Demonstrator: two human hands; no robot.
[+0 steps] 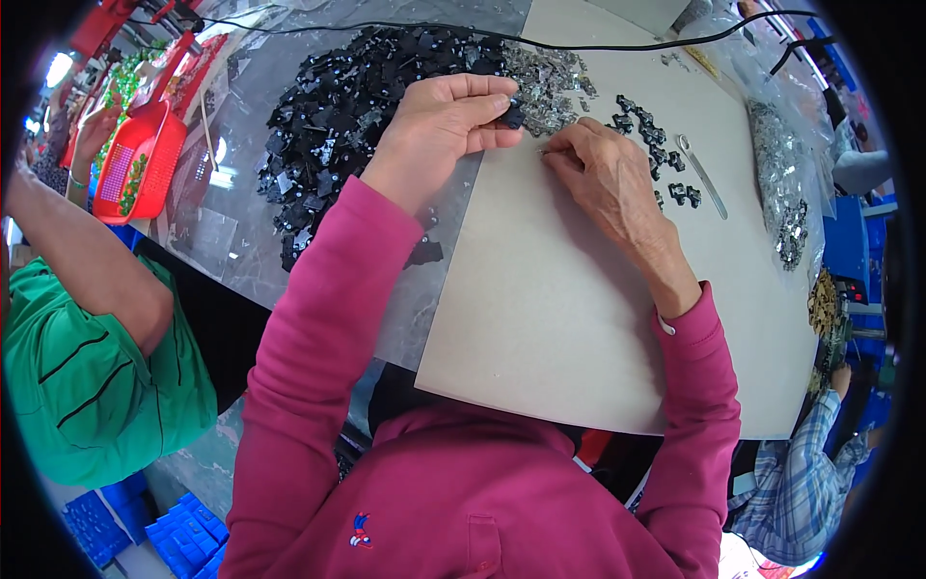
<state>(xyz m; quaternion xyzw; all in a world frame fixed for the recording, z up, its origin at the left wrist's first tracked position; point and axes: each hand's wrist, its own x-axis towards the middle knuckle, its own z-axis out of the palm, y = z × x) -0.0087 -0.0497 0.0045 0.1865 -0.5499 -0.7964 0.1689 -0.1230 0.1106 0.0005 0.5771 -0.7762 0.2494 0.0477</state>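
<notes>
My left hand (439, 125) pinches a small black part (512, 116) between thumb and fingers, above the edge where two table surfaces meet. Just to its right, my right hand (610, 174) has its thumb and fingertips pressed together; whatever they hold is too small to make out. Beyond my hands lies a pile of small silver metal pieces (550, 82). A large heap of flat black parts (333, 106) spreads behind and left of my left hand. Several small black pieces (651, 135) lie in a loose cluster on the pale board (540, 318), beyond and right of my right hand.
A slim metal tool (704, 179) with a ringed end lies on the board's right. Farther right is a clear plastic bag (781, 164) of metal pieces. A black cable (637, 46) crosses the back. At left, a person in green (106, 367) sits near a red basket (145, 159).
</notes>
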